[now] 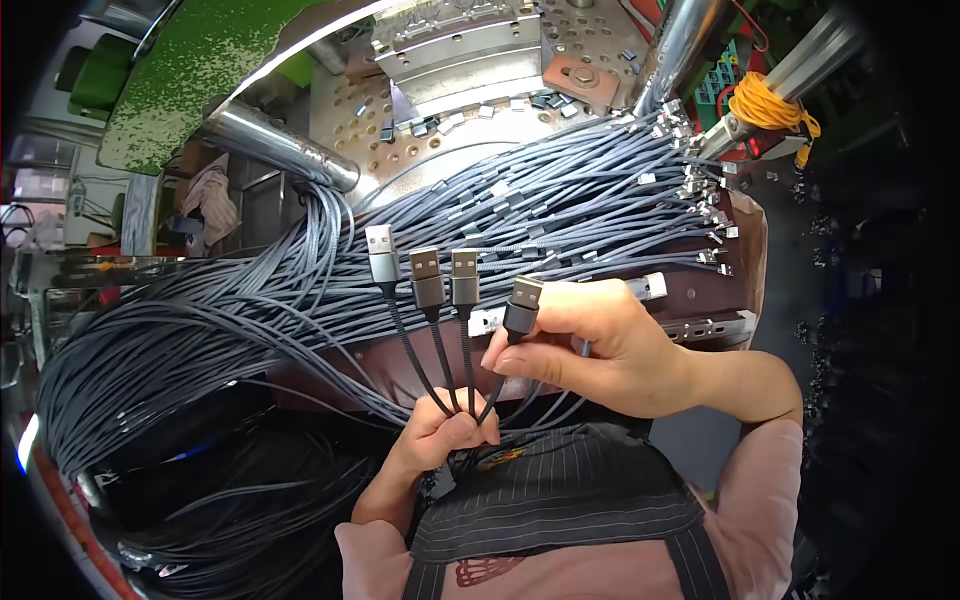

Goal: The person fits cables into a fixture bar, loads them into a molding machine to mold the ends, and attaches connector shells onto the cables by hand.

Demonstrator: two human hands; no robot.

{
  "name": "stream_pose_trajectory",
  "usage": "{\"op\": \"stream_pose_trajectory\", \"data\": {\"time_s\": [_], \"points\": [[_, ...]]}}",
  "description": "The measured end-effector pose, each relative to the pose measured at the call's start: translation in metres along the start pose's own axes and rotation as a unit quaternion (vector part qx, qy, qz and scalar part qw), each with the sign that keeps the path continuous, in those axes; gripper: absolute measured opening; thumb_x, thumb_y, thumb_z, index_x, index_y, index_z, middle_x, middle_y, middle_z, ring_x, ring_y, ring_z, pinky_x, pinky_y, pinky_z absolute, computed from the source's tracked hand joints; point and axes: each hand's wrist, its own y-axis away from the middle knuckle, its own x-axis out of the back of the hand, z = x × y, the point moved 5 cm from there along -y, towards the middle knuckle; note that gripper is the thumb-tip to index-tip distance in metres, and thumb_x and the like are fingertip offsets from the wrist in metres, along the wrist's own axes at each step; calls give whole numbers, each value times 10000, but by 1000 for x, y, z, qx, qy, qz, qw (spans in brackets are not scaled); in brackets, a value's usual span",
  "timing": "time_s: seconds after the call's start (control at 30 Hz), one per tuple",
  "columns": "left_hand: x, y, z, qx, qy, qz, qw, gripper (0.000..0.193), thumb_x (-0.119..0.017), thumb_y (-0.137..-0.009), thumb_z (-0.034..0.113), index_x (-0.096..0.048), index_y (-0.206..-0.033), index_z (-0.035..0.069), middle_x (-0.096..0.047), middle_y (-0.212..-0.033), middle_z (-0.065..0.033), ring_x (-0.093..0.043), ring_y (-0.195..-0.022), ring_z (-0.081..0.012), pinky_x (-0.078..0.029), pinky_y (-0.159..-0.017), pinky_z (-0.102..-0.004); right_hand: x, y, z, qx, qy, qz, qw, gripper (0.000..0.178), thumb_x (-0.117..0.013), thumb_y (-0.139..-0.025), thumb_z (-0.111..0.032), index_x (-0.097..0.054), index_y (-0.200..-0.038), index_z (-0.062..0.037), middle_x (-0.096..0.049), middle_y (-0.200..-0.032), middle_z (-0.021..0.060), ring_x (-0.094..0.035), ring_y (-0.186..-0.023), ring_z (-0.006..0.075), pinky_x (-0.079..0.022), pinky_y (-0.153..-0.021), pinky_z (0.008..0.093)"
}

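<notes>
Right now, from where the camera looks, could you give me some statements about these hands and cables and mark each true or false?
1. The left hand gathers four black cables. True.
2. The right hand is empty. False: it pinches one black cable near its plug.
3. Many grey cables lie beyond the hands. True.
4. The orange cord is at the picture's lower left. False: it is at the upper right.
</notes>
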Motion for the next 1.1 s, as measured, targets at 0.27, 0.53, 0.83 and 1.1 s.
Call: {"op": "stream_pose_trajectory", "data": {"time_s": [0.27,0.53,0.83,1.1], "points": [[-1,-3,-1,15,-10,6,1000,360,-520,-1013,258,-657,-911,-58,-489,-618,12,-412,-539,-58,-356,-543,-227,3,0,-4,28,-2,2,1000,128,-669,-921,-125,-628,-916,-4,-586,-765,85,-559,-679,192,-451,-619,320],[-4,-6,0,6,-35,0,999,334,-517,-1013,229,-651,-906,-58,-547,-699,-29,-484,-604,-98,-432,-604,-267,5,2,-6,-5,21,-30,999,97,-680,-901,-68,-635,-969,-15,-619,-823,96,-617,-737,201,-483,-653,314],[-10,-5,8,7,-61,10,998,338,-526,-1020,216,-608,-854,-67,-601,-794,-81,-544,-693,-134,-463,-651,-285,76,70,29,-38,403,-26,914,355,-735,-738,1,-678,-1076,-92,-625,-1016,66,-587,-973,272,-503,-826,391],[-8,-5,12,56,-157,9,986,328,-523,-1020,208,-600,-867,-72,-584,-818,-105,-551,-731,-165,-462,-685,-271,74,56,46,78,501,26,862,370,-722,-699,20,-708,-1047,-106,-627,-954,60,-606,-879,257,-524,-724,360]]}}
